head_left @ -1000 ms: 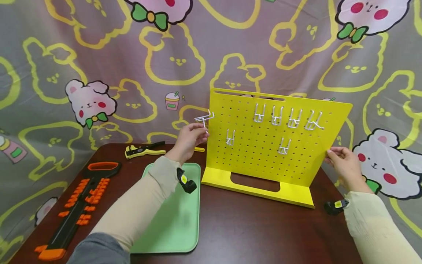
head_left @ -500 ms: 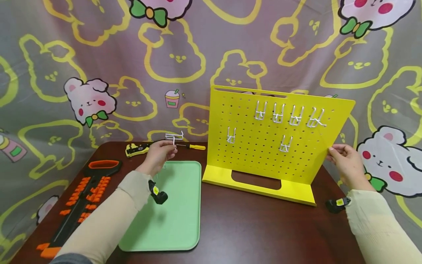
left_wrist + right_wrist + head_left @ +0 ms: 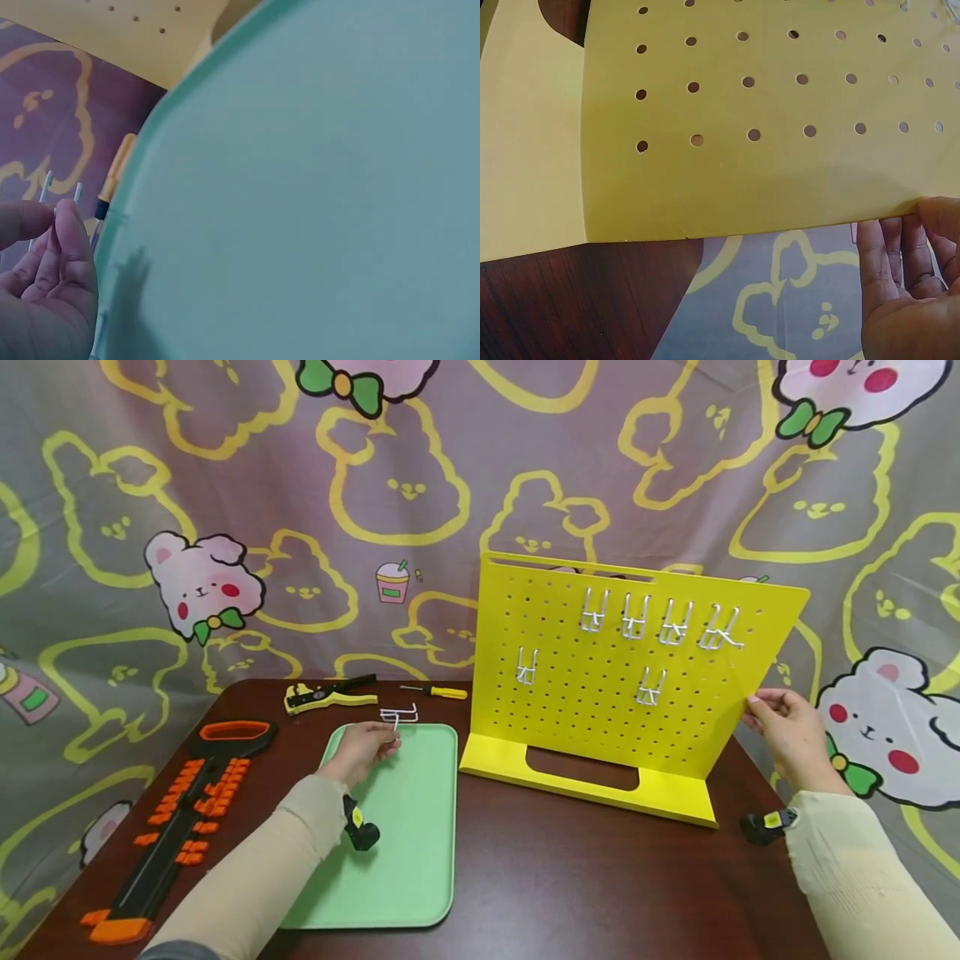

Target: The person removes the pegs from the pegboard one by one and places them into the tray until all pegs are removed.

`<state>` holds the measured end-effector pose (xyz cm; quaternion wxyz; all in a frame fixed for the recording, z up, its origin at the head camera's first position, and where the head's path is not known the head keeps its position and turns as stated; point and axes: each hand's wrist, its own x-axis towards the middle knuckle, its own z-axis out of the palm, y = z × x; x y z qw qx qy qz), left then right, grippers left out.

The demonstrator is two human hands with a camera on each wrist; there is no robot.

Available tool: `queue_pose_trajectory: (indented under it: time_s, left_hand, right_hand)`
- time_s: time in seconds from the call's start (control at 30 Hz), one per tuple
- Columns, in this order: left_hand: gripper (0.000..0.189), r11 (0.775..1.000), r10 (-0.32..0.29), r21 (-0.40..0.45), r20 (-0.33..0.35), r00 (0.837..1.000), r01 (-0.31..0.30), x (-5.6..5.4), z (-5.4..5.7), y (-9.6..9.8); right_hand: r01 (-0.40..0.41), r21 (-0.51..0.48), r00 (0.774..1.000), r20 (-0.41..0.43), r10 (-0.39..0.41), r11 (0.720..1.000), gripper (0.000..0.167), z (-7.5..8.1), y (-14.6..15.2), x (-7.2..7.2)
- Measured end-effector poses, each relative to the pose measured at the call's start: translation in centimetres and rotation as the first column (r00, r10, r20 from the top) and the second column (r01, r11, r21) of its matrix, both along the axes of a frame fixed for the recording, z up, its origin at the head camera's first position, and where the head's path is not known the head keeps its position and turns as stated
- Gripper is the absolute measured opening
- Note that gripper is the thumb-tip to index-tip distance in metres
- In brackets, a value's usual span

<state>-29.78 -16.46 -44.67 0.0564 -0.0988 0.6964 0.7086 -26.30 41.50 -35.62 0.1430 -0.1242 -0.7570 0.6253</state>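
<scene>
My left hand (image 3: 360,753) pinches a white wire pegboard hook (image 3: 398,716) above the far part of the green tray (image 3: 408,852). In the left wrist view the hook's two prongs (image 3: 78,193) stick up past the thumb and fingertips. A yellow pegboard (image 3: 585,710) stands upright on its foot, with several white wire hooks in its upper and middle rows. At its right edge, my right hand (image 3: 791,739) holds the board between thumb and fingers; the right wrist view shows this grip (image 3: 907,292) up close.
Behind the tray lie yellow-and-black wire strippers (image 3: 330,697) and a yellow screwdriver (image 3: 447,692). A black rack with orange clips (image 3: 168,827) lies on the left of the dark wooden table (image 3: 570,885). A patterned curtain (image 3: 450,443) hangs behind.
My left hand has moved left and down with the hook, from beside the board's left edge to over the tray. My right hand stays at the board's right edge.
</scene>
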Motion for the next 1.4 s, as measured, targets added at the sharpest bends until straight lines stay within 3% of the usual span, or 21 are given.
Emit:
queue_pose_trajectory:
  time_s: [0.27,0.37,0.5,0.7,0.8,0.97,1.4]
  left_hand:
    - [0.032,1.000,0.018,-0.017,0.046,0.999,-0.017,-0.2,-1.3,-0.1]
    - [0.030,0.999,0.033,-0.017,0.059,0.998,-0.032,-0.2,-1.5,-0.2]
    - [0.031,0.999,0.047,-0.025,0.067,0.997,-0.046,0.0,-1.4,-0.3]
    - [0.031,0.996,0.077,-0.050,0.071,0.995,-0.073,0.5,-1.1,-0.4]
    - [0.028,0.994,0.092,-0.060,0.065,0.994,-0.088,0.7,-1.1,-0.5]
    - [0.026,0.994,0.082,-0.074,0.035,0.996,-0.080,1.0,-1.1,-1.0]
    - [0.019,0.995,0.073,-0.078,0.042,0.996,-0.069,1.5,-1.3,-1.5]
  right_hand:
    - [0.003,-0.025,1.000,-0.016,-0.003,1.000,0.007,0.1,-0.2,-0.1]
    - [0.000,0.012,1.000,-0.013,0.000,1.000,0.006,0.0,-0.2,-0.3]
    - [0.010,0.054,1.000,0.003,-0.010,0.998,0.005,-0.1,-0.3,-0.4]
    - [0.003,-0.018,1.000,-0.014,-0.003,1.000,0.007,-0.1,-0.2,-0.2]
    - [0.011,0.002,1.000,-0.003,-0.011,1.000,0.005,-0.1,-0.2,-0.2]
    - [0.033,0.027,0.999,0.018,-0.034,0.999,0.005,-0.1,-0.2,-0.2]
    - [0.023,-0.035,0.999,0.022,-0.023,0.999,0.004,0.0,-0.3,0.0]
